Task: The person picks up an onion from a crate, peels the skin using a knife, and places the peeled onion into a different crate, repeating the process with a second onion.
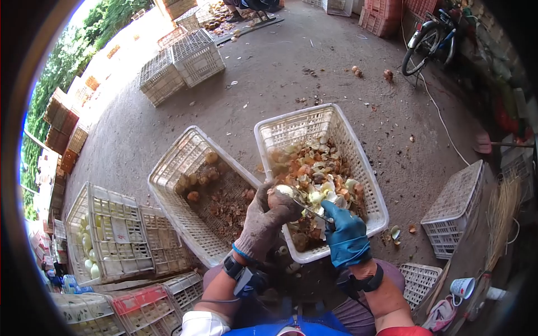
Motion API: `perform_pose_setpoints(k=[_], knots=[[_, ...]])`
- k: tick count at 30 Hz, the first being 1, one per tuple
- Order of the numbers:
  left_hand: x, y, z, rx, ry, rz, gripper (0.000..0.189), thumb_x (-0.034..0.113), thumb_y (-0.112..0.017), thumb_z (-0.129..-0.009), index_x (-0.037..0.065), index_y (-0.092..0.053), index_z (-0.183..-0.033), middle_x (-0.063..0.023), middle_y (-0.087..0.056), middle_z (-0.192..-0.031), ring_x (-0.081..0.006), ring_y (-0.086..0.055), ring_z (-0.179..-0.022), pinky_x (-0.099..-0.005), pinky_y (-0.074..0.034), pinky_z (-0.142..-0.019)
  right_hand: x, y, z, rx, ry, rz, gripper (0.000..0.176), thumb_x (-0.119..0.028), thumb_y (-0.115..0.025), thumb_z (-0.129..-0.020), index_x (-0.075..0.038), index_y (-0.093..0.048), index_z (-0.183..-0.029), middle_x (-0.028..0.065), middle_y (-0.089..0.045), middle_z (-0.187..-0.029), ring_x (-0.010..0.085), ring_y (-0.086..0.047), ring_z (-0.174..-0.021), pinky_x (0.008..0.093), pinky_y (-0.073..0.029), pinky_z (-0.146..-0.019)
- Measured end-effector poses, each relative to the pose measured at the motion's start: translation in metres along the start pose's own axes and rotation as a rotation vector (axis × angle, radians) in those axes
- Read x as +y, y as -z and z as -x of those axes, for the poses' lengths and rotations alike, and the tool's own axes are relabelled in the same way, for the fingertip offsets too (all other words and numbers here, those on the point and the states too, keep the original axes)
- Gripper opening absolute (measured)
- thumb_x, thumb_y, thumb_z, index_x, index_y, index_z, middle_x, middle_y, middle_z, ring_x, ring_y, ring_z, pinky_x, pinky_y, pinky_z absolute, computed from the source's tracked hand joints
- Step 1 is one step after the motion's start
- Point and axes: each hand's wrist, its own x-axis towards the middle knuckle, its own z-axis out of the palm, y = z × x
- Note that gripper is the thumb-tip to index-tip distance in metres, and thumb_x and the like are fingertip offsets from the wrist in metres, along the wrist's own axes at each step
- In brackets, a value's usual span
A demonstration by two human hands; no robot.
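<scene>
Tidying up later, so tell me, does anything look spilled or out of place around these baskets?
Yes. A few peel scraps lie on the ground just right of the peel basket, and what look like loose brown bulbs sit on the bare floor farther off.

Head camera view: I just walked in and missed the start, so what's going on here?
A person is peeling a brown vegetable. The left hand, in a grey glove, grips it, partly pared to white, while the right hand, in a blue glove, holds a thin knife against it. Both work above a white crate filled with peelings. A second crate beside it holds a few unpeeled pieces, and a crate further left holds pale ones.
</scene>
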Motion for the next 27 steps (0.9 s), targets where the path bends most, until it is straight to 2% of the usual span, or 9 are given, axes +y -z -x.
perform_pose_setpoints(k=[2, 8, 12, 15, 19, 23, 24, 26, 27], knots=[[0.002, 0.001, 0.000, 0.031, 0.142, 0.251, 0.071, 0.003, -0.073, -0.088, 0.001, -0.038, -0.150, -0.0143, -0.065, -0.124, -0.0266, -0.071, -0.108, -0.0431, -0.063, -0.094, 0.002, 0.002, -0.004, 0.018, 0.050, 0.025, 0.046, 0.000, -0.067, -0.084, -0.009, -0.068, -0.130, 0.0207, -0.072, -0.096, 0.0412, -0.071, -0.087, 0.0493, -0.056, -0.076], [0.009, -0.008, 0.009, 0.081, -0.116, -0.302, 0.059, 0.000, -0.064, -0.088, 0.001, -0.043, -0.143, -0.0146, -0.065, -0.123, -0.0279, -0.072, -0.110, -0.0428, -0.063, -0.094, 0.011, 0.001, -0.009, 0.006, 0.097, 0.118, 0.051, -0.002, -0.070, -0.081, -0.010, -0.068, -0.132, 0.0180, -0.070, -0.090, 0.0382, -0.070, -0.080, 0.0482, -0.054, -0.070], [-0.016, 0.011, 0.004, -0.072, 0.199, 0.558, 0.048, 0.017, -0.067, -0.090, 0.004, -0.050, -0.133, -0.0074, -0.062, -0.094, -0.0224, -0.063, -0.084, -0.0453, -0.058, -0.084, 0.009, 0.005, -0.012, 0.026, 0.150, 0.083, 0.052, -0.002, -0.071, -0.080, -0.009, -0.068, -0.131, 0.0176, -0.070, -0.090, 0.0380, -0.070, -0.081, 0.0475, -0.054, -0.070], [-0.012, 0.007, 0.009, -0.038, -0.001, 0.003, 0.042, 0.027, -0.065, -0.092, 0.007, -0.056, -0.127, -0.0066, -0.060, -0.089, -0.0207, -0.057, -0.079, -0.0450, -0.055, -0.082, 0.010, 0.004, -0.013, 0.022, 0.156, 0.073, 0.054, -0.001, -0.070, -0.078, -0.008, -0.068, -0.131, 0.0180, -0.070, -0.092, 0.0379, -0.070, -0.082, 0.0475, -0.055, -0.071], [0.007, -0.018, 0.014, 0.145, 0.037, -0.192, 0.042, 0.031, -0.063, -0.094, 0.006, -0.058, -0.126, -0.0102, -0.065, -0.102, -0.0225, -0.063, -0.087, -0.0408, -0.056, -0.079, 0.007, 0.009, -0.014, -0.010, 0.125, 0.074, 0.056, 0.003, -0.067, -0.075, -0.008, -0.069, -0.131, 0.0194, -0.071, -0.095, 0.0382, -0.070, -0.086, 0.0474, -0.055, -0.073], [-0.014, 0.011, 0.008, -0.178, 0.038, 0.178, 0.037, 0.001, -0.077, -0.083, 0.003, -0.062, -0.117, -0.0058, -0.067, -0.105, -0.0198, -0.068, -0.096, -0.0350, -0.058, -0.082, 0.013, -0.004, -0.011, 0.030, 0.180, 0.018, 0.047, 0.004, -0.066, -0.083, -0.006, -0.070, -0.129, 0.0130, -0.073, -0.093, 0.0303, -0.071, -0.080, 0.0417, -0.056, -0.073], [-0.013, 0.013, 0.007, -0.269, 0.035, 0.273, 0.039, -0.003, -0.079, -0.082, 0.002, -0.062, -0.117, -0.0059, -0.068, -0.108, -0.0199, -0.069, -0.098, -0.0342, -0.058, -0.083, 0.016, -0.015, -0.005, -0.095, 0.052, -0.278, 0.042, 0.001, -0.068, -0.086, -0.005, -0.070, -0.127, 0.0112, -0.073, -0.092, 0.0256, -0.070, -0.077, 0.0394, -0.056, -0.071], [0.004, -0.007, 0.015, -0.104, -0.485, -0.748, 0.033, 0.000, -0.075, -0.087, 0.002, -0.062, -0.117, -0.0066, -0.067, -0.109, -0.0205, -0.070, -0.098, -0.0371, -0.059, -0.083, 0.006, -0.031, 0.001, -0.342, -0.209, -0.865, 0.033, -0.005, -0.073, -0.091, -0.003, -0.070, -0.124, 0.0076, -0.073, -0.090, 0.0162, -0.067, -0.071, 0.0347, -0.056, -0.067], [0.003, -0.004, 0.013, -0.127, -0.532, -0.826, 0.032, 0.002, -0.073, -0.089, 0.002, -0.062, -0.119, -0.0071, -0.066, -0.111, -0.0203, -0.070, -0.098, -0.0377, -0.059, -0.084, 0.003, -0.029, 0.008, -0.563, -0.507, -0.945, 0.027, -0.003, -0.067, -0.097, -0.001, -0.071, -0.124, 0.0032, -0.072, -0.093, 0.0077, -0.062, -0.077, 0.0279, -0.054, -0.068]])
